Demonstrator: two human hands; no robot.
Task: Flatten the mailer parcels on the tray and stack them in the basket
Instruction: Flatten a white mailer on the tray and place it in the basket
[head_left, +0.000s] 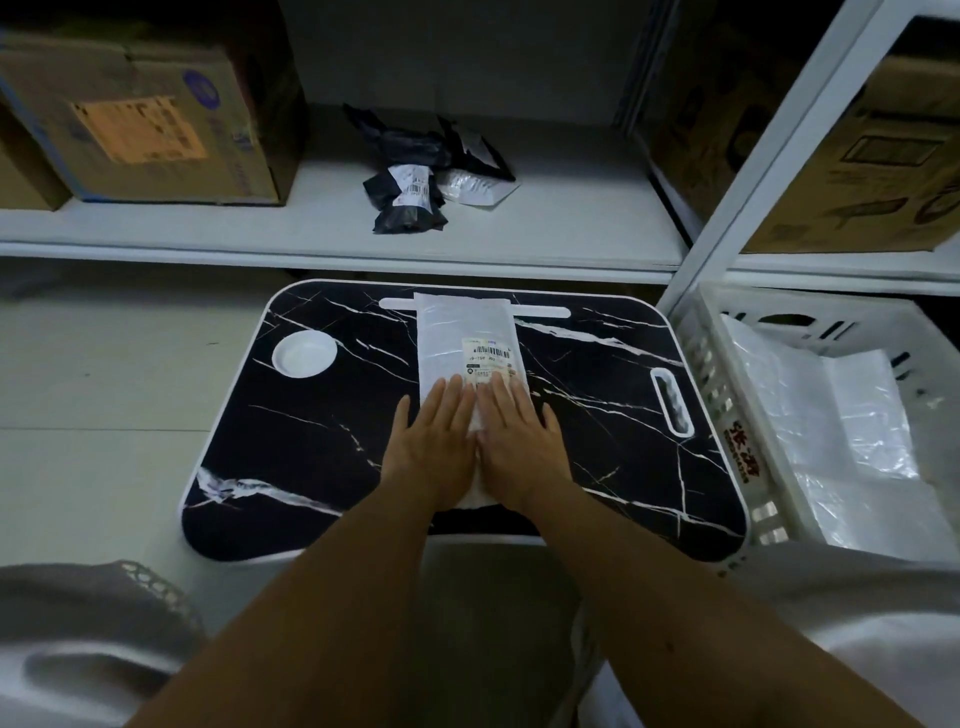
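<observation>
Left hand (435, 441) flat, right hand (519, 441) flat | both pressing white mailer (462, 338) | tray (322, 441)

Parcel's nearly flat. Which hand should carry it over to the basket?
Probably the right hand. Both hands press flat on the white mailer, but the basket stands just past the tray's right edge, on that hand's side. The left hand would have to cross over.
</observation>
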